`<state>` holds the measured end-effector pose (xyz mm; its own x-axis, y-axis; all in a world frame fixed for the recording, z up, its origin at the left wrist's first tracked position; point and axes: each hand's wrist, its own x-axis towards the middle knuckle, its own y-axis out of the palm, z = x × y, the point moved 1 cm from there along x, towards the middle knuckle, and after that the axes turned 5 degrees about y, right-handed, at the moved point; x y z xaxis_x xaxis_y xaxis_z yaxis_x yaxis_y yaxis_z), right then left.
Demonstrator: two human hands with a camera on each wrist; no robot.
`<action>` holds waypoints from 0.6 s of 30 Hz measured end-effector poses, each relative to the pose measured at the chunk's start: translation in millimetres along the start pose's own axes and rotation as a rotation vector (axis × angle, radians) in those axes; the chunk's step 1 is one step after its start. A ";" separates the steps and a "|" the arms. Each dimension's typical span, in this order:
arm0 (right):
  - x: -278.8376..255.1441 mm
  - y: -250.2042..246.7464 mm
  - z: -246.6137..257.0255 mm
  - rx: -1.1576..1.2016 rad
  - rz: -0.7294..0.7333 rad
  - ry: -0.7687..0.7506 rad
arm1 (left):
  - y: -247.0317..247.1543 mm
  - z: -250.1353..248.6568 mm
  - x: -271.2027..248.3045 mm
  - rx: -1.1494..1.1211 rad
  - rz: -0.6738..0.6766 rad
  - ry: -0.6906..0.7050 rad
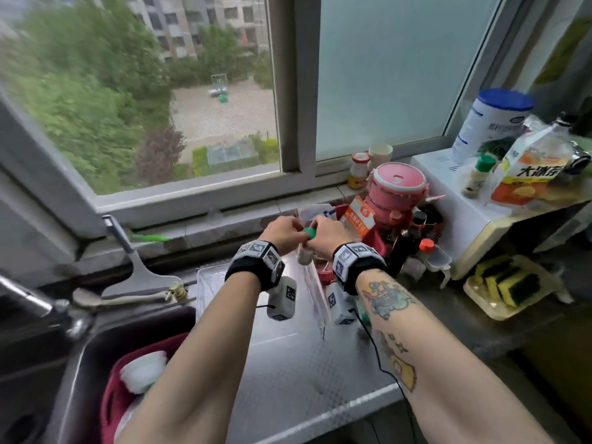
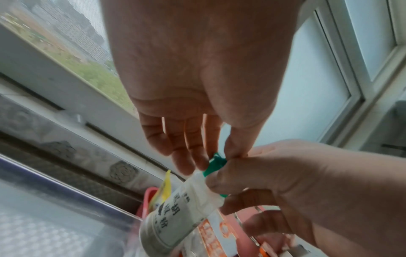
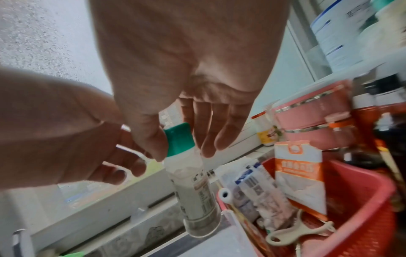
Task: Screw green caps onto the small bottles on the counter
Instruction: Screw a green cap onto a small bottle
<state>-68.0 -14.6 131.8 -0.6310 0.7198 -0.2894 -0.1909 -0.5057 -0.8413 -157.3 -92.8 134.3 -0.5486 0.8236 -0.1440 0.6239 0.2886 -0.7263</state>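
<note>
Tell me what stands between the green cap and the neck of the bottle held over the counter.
Nothing visible: the green cap already sits on the small bottle, pinched by the right hand, with the left hand at it too.

Soft daylight from the window (image 1: 205, 91), wide-angle bending at edges, wrist views blurred, backlit palms perhaps underexposed

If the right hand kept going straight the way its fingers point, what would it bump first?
Probably the red basket of packets just beyond the right hand. Its fingers hold the green cap of the small bottle and point that way. Depth is hard to judge.
</note>
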 end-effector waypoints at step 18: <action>65.5 54.7 11.6 -0.113 0.086 -0.034 | 15.5 66.8 31.4 -0.082 0.012 -0.157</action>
<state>-128.5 -0.6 72.1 -0.6669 0.6587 -0.3484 -0.0507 -0.5065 -0.8607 -202.1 -95.1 73.7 -0.6169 0.7426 -0.2608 0.6711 0.3232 -0.6672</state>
